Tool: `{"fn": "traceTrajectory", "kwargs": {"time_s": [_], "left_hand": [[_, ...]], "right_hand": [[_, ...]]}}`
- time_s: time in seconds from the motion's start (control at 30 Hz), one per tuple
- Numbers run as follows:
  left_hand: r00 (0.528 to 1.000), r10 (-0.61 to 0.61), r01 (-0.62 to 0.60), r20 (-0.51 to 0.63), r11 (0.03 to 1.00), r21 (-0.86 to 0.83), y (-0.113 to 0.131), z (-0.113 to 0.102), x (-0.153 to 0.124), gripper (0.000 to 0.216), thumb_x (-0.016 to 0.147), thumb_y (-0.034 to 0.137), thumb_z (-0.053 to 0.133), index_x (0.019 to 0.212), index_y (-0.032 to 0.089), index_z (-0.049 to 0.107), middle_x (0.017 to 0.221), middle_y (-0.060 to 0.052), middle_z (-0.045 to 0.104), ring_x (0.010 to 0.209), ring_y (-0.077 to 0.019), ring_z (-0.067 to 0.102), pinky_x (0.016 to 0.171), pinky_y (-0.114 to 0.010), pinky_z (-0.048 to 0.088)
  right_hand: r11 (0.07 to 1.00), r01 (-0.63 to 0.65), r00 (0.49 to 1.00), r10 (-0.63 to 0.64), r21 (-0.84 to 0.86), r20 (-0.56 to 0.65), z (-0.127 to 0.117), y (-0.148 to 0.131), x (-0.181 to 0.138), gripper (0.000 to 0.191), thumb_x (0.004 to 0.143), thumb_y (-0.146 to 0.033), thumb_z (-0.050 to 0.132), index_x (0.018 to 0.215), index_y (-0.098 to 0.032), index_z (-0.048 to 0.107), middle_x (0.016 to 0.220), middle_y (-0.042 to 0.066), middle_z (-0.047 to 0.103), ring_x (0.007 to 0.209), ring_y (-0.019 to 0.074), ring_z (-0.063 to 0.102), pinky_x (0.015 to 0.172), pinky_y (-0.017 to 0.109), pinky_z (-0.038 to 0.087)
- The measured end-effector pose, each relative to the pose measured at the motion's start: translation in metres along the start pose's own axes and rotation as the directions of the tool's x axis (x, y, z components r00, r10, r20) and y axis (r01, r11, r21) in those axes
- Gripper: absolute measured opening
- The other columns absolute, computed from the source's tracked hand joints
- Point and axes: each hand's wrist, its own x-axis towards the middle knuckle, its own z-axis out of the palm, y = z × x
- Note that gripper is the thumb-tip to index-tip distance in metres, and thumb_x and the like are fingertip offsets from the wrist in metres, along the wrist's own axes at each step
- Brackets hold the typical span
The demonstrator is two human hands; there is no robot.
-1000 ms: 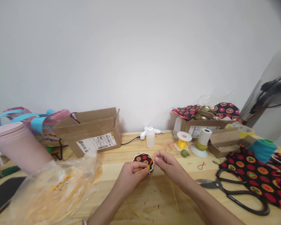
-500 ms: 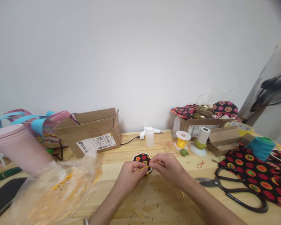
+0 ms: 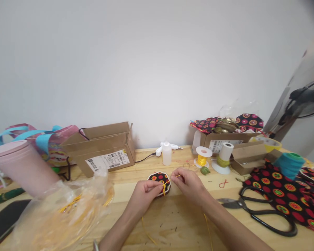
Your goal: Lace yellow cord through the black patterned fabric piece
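My left hand [image 3: 146,191] is closed in a pinch: thumb and forefinger grip the yellow cord [image 3: 164,187] at the near edge of the patterned disc [image 3: 159,176]. Whether these fingers also clamp the disc itself, I cannot tell. My right hand [image 3: 189,183] sits at 3 o'clock from the left. Its thumb and forefinger are pinched shut on the cord's short upper end, and the remaining fingers are curled in. The cord runs taut between the two pinches, and a small loop hangs over the disc's right edge. The disc rests on the wooden table [image 3: 172,223], at 12 o'clock from my left fingertips.

Surrounding items:
- Yellow spool [image 3: 202,157]: 1 o'clock from my right hand, near.
- White bottle [image 3: 166,153]: 12 o'clock from the disc.
- Scissors [image 3: 261,213]: 4 o'clock from my right hand, well apart.
- Plastic bag [image 3: 65,209]: 8 o'clock from my left hand.
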Motion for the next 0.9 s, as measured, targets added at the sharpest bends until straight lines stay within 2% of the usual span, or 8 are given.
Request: {"fn": "traceTrajectory", "kwargs": {"time_s": [0.33, 0.57, 0.77, 0.9], "left_hand": [[0.998, 0.030, -0.024, -0.058, 0.995, 0.099, 0.0007, -0.0005, 0.0018, 0.022, 0.064, 0.032, 0.059, 0.070, 0.013, 0.070, 0.066, -0.005, 0.070, 0.059, -0.0154, 0.057, 0.056, -0.022, 0.039], [0.995, 0.042, -0.039, -0.092, 0.999, 0.038, -0.0070, -0.0026, 0.0042, 0.020, 0.061, 0.030, 0.062, 0.065, 0.012, 0.069, 0.060, -0.005, 0.069, 0.052, -0.0123, 0.054, 0.050, -0.020, 0.037], [0.998, 0.032, -0.029, -0.049, 0.998, 0.056, -0.0030, -0.0025, 0.0036, 0.021, 0.061, 0.032, 0.062, 0.067, 0.012, 0.070, 0.065, -0.005, 0.070, 0.057, -0.0145, 0.057, 0.056, -0.021, 0.040], [1.000, 0.024, -0.023, -0.018, 0.997, 0.071, -0.0013, -0.0023, 0.0024, 0.028, 0.064, 0.035, 0.059, 0.072, 0.011, 0.069, 0.067, -0.006, 0.069, 0.062, -0.0174, 0.058, 0.060, -0.024, 0.042]], "right_hand": [[0.998, -0.002, 0.999, -0.001, -0.055, -0.052, -0.0014, -0.0021, 0.0009, 0.016, 0.076, -0.025, 0.044, 0.068, -0.019, 0.056, 0.055, -0.002, 0.051, 0.052, 0.0111, 0.045, 0.048, 0.020, 0.030], [1.000, 0.015, 1.000, -0.015, 0.005, 0.008, 0.0025, 0.0000, -0.0014, 0.016, 0.077, -0.026, 0.043, 0.073, -0.019, 0.057, 0.063, -0.001, 0.056, 0.055, 0.0110, 0.046, 0.049, 0.020, 0.032], [0.991, 0.131, 0.991, -0.131, -0.018, 0.027, 0.0014, -0.0058, -0.0034, 0.016, 0.076, -0.025, 0.048, 0.083, -0.023, 0.061, 0.070, 0.000, 0.058, 0.060, 0.0115, 0.049, 0.053, 0.022, 0.033], [0.986, 0.157, 0.987, -0.155, -0.055, 0.045, -0.0004, -0.0063, -0.0031, 0.015, 0.075, -0.025, 0.049, 0.076, -0.024, 0.064, 0.067, 0.000, 0.058, 0.063, 0.0122, 0.050, 0.054, 0.022, 0.033]]}}
